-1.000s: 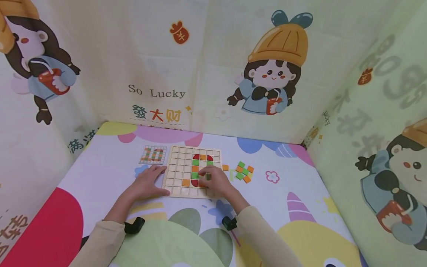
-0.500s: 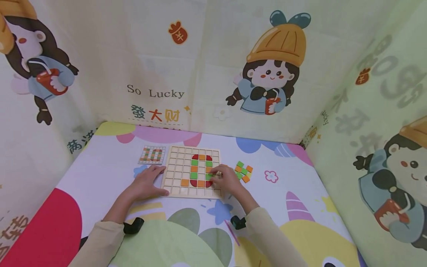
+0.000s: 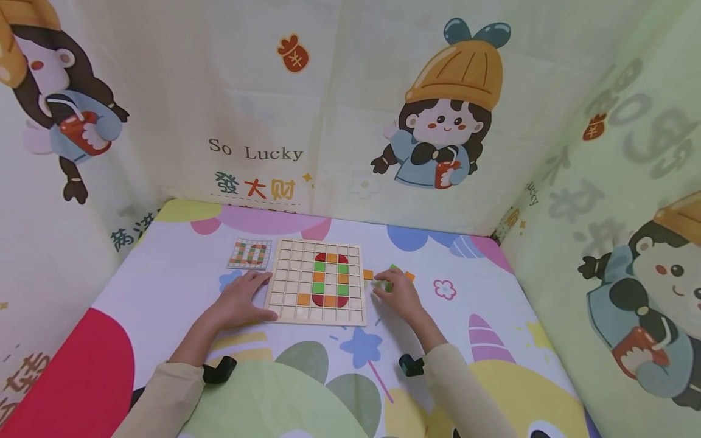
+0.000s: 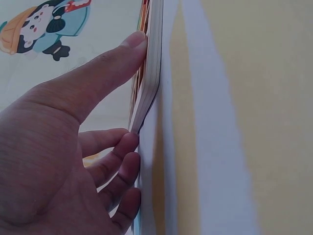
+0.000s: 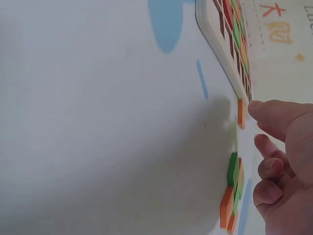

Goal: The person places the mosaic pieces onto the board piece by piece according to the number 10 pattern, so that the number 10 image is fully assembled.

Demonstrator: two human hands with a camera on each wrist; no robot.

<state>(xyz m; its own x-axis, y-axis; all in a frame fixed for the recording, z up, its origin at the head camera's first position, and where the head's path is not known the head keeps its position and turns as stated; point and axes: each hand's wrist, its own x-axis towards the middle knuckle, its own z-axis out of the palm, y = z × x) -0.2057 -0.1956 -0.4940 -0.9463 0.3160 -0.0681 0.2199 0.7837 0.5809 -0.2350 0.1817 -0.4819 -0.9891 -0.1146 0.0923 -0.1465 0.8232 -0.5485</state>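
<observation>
A wooden grid board (image 3: 290,264) lies on the table with a ring of red, green and orange tiles set in its squares. One more orange tile (image 3: 303,299) sits left of the ring's lower end. My left hand (image 3: 241,299) holds the board by its near left corner, thumb on the edge and fingers at the side. To the right, my right hand (image 3: 401,296) hovers over a small pile of green and orange tiles, partly hiding it. Its thumb and fingers are apart with nothing between them. A green tile (image 5: 233,169) of the pile shows below this hand.
A pattern card (image 3: 249,253) lies left of the board, printed with coloured squares. A single orange tile (image 3: 369,275) rests beside the board's right edge. Printed cloth covers the table and hangs as walls behind and at both sides.
My right hand has moved right, from the ring's lower right part to the loose tiles. The ring's right side, hidden before, now shows. My left hand stays at the board's corner.
</observation>
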